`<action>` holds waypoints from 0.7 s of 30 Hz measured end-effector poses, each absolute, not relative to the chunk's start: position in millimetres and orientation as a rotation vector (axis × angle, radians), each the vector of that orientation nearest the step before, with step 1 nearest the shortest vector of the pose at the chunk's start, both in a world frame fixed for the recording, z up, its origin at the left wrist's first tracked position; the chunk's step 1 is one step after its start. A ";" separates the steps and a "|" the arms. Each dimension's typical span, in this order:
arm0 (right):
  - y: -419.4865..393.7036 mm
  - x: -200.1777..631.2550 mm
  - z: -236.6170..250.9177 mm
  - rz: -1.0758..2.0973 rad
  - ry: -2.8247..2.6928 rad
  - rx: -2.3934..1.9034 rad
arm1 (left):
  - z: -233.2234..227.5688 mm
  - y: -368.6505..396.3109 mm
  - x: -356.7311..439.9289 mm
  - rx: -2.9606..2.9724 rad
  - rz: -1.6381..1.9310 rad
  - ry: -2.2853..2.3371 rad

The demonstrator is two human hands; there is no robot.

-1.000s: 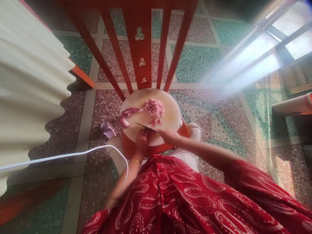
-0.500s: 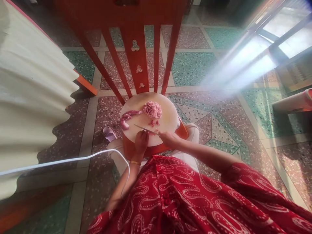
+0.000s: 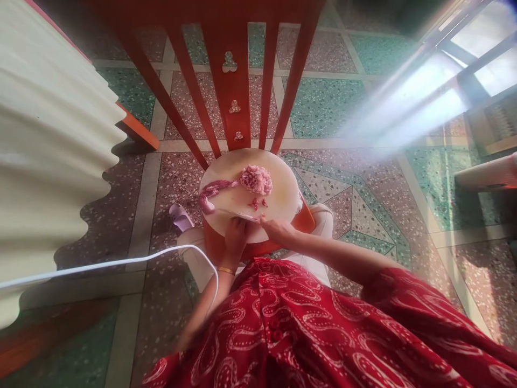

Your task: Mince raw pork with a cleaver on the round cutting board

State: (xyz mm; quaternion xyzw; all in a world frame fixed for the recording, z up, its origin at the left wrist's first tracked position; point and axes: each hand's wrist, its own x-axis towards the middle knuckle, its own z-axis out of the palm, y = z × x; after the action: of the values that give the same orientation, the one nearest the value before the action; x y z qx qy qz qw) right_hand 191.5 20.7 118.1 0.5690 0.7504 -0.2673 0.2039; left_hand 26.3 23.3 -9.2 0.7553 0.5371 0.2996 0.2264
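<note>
A round, pale cutting board (image 3: 280,188) rests on the chair seat. My right hand (image 3: 278,230) is closed round the handle of a knife (image 3: 239,215), whose blade points left and seems turned more flat than upright. Just below the blade, at the board's near edge, my left hand (image 3: 236,235) has its fingers curled on meat that is mostly hidden. A heap of chopped pink meat (image 3: 256,179) sits toward the back of the board. A long strip of meat (image 3: 218,187) bends along the left side. Several small meat bits (image 3: 256,203) lie between heap and knife.
The wooden chair's slatted back (image 3: 226,91) rises behind the board. A white cable (image 3: 121,262) crosses from the left over my left forearm. A pale curtain (image 3: 52,156) hangs at left, with a lilac slipper (image 3: 181,216) on the tiled floor.
The knife blade has tilted, showing more of its flat side. Both hands keep their places on the board. The whole view has shifted slightly.
</note>
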 end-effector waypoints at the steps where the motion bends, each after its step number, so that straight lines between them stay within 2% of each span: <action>1: 16.2 196.6 119.2 -0.735 2.070 1.585 | -10.6 22.9 26.2 2.076 0.830 1.482; 12: 55.8 173.0 114.4 -0.672 2.268 1.577 | 2.9 24.2 24.1 2.185 0.761 1.389; 21: 8.5 205.6 134.9 -0.770 2.132 1.606 | 2.9 20.5 26.6 2.128 0.711 1.478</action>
State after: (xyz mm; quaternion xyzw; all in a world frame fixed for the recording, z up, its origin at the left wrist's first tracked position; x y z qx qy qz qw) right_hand 205.6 8.5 134.9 0.5686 0.7548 -0.2725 0.1811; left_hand 26.6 20.5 2.9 0.7715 0.5360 0.2580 0.2256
